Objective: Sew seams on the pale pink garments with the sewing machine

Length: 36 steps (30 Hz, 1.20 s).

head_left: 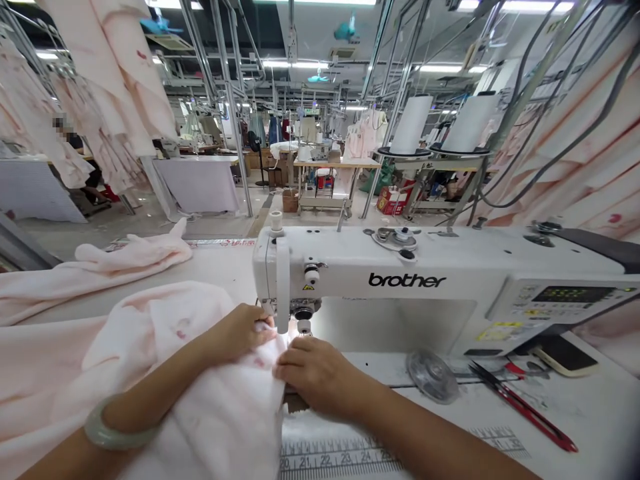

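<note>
A white sewing machine (350,267) stands across the middle, its lamp lighting the needle area. Pale pink fabric (220,400) with small reddish marks runs from the left up to the needle area. My left hand (250,327), with a pale bangle on its wrist, pinches the fabric just left of the machine's head. On the fabric's right edge, close in front of the presser foot, lies my right hand (315,370) with its fingers curled down and closed on that edge. The needle and the seam are hidden behind my fingers and the machine head.
Red-handled tweezers (530,413), a clear round disc (433,377) and a phone (567,353) lie right of the needle area. A printed ruler (340,460) runs along the front edge. Thread cones (413,127) stand behind the machine; pink garments (115,67) hang left and right.
</note>
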Each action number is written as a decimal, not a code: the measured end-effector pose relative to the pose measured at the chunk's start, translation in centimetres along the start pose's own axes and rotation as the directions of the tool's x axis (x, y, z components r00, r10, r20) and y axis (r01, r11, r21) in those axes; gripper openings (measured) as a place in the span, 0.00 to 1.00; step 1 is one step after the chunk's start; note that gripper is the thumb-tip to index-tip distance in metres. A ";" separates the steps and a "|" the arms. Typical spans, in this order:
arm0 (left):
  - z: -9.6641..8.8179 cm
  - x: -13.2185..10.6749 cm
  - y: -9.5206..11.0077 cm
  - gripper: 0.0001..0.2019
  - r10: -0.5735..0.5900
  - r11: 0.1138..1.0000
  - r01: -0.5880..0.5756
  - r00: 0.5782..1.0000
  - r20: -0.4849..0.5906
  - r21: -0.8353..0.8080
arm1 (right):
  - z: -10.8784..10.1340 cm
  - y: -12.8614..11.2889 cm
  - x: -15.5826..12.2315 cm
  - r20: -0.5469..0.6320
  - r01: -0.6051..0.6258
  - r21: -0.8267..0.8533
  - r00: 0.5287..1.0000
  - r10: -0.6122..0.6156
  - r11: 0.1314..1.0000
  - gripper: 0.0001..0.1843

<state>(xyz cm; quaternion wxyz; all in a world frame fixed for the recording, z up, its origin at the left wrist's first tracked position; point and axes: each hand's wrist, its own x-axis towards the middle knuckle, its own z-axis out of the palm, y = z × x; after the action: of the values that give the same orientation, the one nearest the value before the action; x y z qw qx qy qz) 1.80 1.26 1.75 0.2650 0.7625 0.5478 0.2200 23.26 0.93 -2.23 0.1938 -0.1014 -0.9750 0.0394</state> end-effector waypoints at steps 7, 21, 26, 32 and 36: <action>0.3 -2.8 0.0 0.08 -0.081 0.996 0.077 0.994 0.071 0.053 | -0.5 -1.4 -0.4 -0.023 0.130 0.019 0.991 -0.130 0.991 0.07; 1.3 -2.6 0.0 0.09 -0.128 0.980 0.120 0.991 0.043 0.161 | -0.1 -0.1 -0.5 -0.026 -0.046 -0.018 0.999 0.045 0.999 0.11; 1.4 -2.3 0.2 0.09 -0.140 0.976 0.134 0.990 0.023 0.175 | 0.0 -0.1 -0.6 -0.034 -0.043 -0.022 0.999 0.042 0.999 0.14; 1.5 -2.5 0.3 0.07 -0.141 0.974 0.139 0.990 -0.004 0.181 | 0.0 -0.1 -0.3 0.016 -0.093 0.039 0.996 0.092 0.995 0.12; 1.6 -2.8 0.1 0.07 -0.125 0.975 0.127 0.992 -0.024 0.180 | -0.3 -0.2 -0.1 0.046 -0.159 0.050 0.987 0.157 0.986 0.11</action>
<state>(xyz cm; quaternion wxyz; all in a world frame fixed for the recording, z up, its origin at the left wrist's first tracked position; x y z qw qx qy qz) 2.04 -1.73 0.46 0.2047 0.7458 0.6142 0.1567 23.39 0.75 -2.00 0.1724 -0.1723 -0.9663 0.0829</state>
